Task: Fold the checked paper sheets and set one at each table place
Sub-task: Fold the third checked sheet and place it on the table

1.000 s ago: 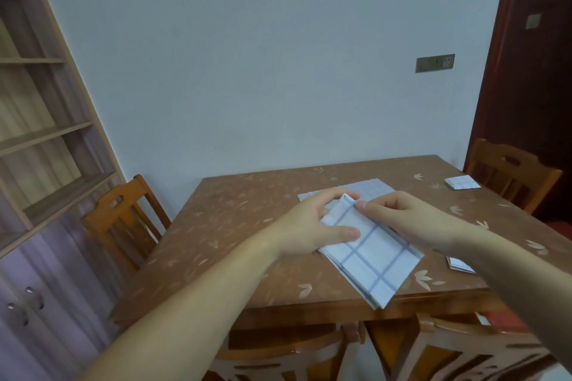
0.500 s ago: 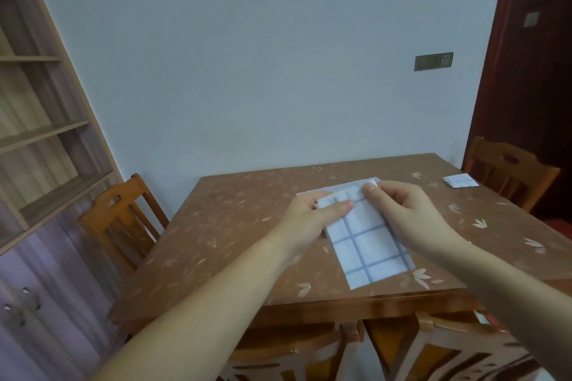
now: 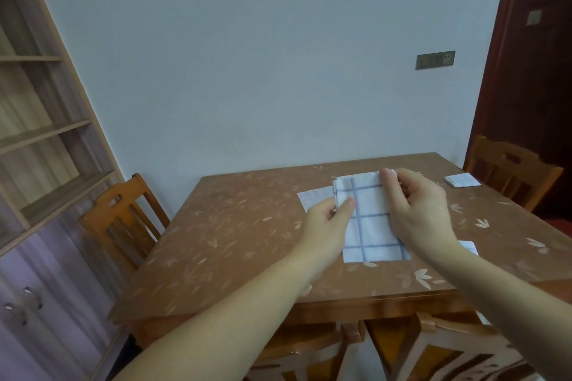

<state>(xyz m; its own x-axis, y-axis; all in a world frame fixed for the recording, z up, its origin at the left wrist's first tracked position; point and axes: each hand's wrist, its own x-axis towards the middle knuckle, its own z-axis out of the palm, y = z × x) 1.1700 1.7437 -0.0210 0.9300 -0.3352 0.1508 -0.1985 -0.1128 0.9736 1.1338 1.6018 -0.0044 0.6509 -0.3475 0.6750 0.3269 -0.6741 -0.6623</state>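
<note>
Both hands, left hand and right hand, pinch the checked sheet mid-fold; I'd line up the far corners before creasing.

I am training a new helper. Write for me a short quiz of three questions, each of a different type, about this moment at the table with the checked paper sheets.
1. True or false: both the left hand and the right hand hold the checked sheet being folded.
2. Multiple choice: the small folded sheet at the far right of the table lies in front of: A) a shelf, B) a chair, C) a door handle.
3. Fill in: behind the held sheet, another flat sheet lies on the ____.

Key: 1 true; 2 B; 3 table.
</note>
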